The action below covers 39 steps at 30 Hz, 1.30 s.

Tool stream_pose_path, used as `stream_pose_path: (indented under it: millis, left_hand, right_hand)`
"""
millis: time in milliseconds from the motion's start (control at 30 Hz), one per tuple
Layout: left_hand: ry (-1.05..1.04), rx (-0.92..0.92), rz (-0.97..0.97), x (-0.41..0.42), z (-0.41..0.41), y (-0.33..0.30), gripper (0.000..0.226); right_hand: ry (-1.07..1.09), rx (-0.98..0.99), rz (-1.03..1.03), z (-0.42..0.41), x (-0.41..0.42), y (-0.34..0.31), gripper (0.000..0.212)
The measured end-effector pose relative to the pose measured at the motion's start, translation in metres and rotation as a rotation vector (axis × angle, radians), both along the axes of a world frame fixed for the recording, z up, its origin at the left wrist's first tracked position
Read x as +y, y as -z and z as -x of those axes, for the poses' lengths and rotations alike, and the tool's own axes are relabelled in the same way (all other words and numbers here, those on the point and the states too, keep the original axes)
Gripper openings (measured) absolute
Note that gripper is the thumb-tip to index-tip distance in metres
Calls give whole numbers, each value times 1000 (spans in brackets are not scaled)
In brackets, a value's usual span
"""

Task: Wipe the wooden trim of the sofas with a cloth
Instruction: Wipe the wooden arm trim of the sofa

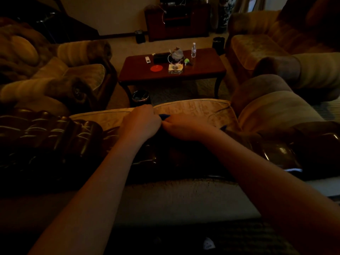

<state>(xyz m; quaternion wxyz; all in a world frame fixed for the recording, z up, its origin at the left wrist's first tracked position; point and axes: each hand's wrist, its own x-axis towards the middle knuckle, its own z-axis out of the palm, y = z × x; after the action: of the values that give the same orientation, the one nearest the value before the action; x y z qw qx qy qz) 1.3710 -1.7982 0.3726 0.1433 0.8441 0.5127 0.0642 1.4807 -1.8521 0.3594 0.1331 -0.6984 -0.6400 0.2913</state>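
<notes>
I look over the back of a sofa from behind. Its dark carved wooden trim (51, 133) runs along the top rail, glossy at the right end (276, 153). My left hand (141, 122) and my right hand (185, 127) meet over the middle of the rail, fingers curled. Between them a small piece of a blue cloth (164, 117) shows; both hands seem to pinch it. Most of the cloth is hidden under the hands. Beyond them lies the sofa's pale seat cushion (193, 107).
A dark wooden coffee table (202, 70) stands ahead with a bottle (193, 50), a red disc (156, 68) and small items. Armchairs stand at the left (60, 76) and right (266, 50). A small bin (140, 97) sits by the table. A cabinet (178, 21) is at the far wall.
</notes>
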Motion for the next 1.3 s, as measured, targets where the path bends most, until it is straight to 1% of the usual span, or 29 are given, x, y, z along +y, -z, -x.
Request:
stream_pose_path:
  millis: [67, 100, 133, 167, 200, 233, 267, 300, 367, 433, 500, 567, 667, 733, 800, 867, 900, 933, 1000, 1033, 1067, 1133, 1200, 1233, 1300]
  left_hand:
    - [8, -4, 11, 1, 2, -1, 20]
    - [14, -3, 22, 1, 2, -1, 20]
    - [16, -7, 36, -1, 2, -2, 19]
    - [16, -9, 48, -2, 1, -2, 17]
    - [16, -8, 55, -3, 0, -2, 17]
    - [17, -8, 58, -4, -1, -3, 16]
    - [18, -8, 54, -5, -1, -3, 17]
    - [17, -14, 47, -3, -2, -3, 19]
    - [2, -23, 35, -2, -2, -3, 24]
    - [-1, -15, 32, -2, -2, -2, 26]
    - [-5, -18, 19, -1, -1, -2, 26]
    - [-10, -17, 12, 0, -2, -2, 27]
    - [6, -35, 31, 0, -2, -3, 29]
    - [-2, -81, 15, -4, -4, -3, 29]
    - [-17, -198, 18, -12, -15, -1, 27]
    - [7, -324, 133, -24, -41, 1, 28]
    - [48, -313, 189, -31, -58, 3, 28]
    - [111, -251, 215, -38, -76, 4, 28]
    - [217, -128, 230, -49, -109, 8, 27]
    - [253, -83, 250, -53, -122, 11, 28]
    - [284, -47, 272, -54, -133, 15, 27]
    - [310, 38, 266, -54, -148, 23, 27]
    - [326, 138, 227, -54, -154, 29, 24]
    - [322, 152, 218, -55, -155, 31, 23]
    - [306, 124, 219, -56, -155, 33, 23]
  right_hand:
    - [35, 31, 25, -24, -8, 4, 38]
    - [88, 38, 48, -47, -21, 13, 41]
    - [164, 70, 66, -72, -37, 26, 44]
    - [280, 143, 74, -94, -56, 38, 45]
    - [419, 243, 64, -109, -74, 46, 45]
    - [520, 281, 52, -117, -87, 53, 44]
    - [553, 303, 25, -117, -96, 53, 42]
    - [548, 269, -15, -112, -96, 51, 41]
    - [395, 182, -114, -80, -81, 32, 39]
    - [232, 37, -179, -36, -60, 11, 32]
    - [112, -128, -250, -4, -44, 5, 32]
    - [65, -172, -280, 0, -39, 4, 34]
    - [130, -76, -197, -30, -49, 10, 37]
    - [207, -4, -132, -59, -61, 18, 42]
    - [284, 41, -65, -91, -76, 35, 45]
    - [357, 31, 29, -127, -98, 56, 46]
    - [397, -43, 86, -145, -112, 67, 46]
    - [414, -152, 156, -164, -126, 78, 45]
    - [373, -447, 248, -200, -152, 89, 41]
    - [383, -537, 269, -221, -164, 89, 40]
    - [428, -587, 277, -243, -174, 89, 42]
    - [589, -603, 319, -284, -189, 85, 47]
    - [778, -529, 338, -316, -199, 80, 48]
    - [824, -505, 335, -323, -203, 77, 48]
    - [799, -537, 285, -325, -204, 77, 52]
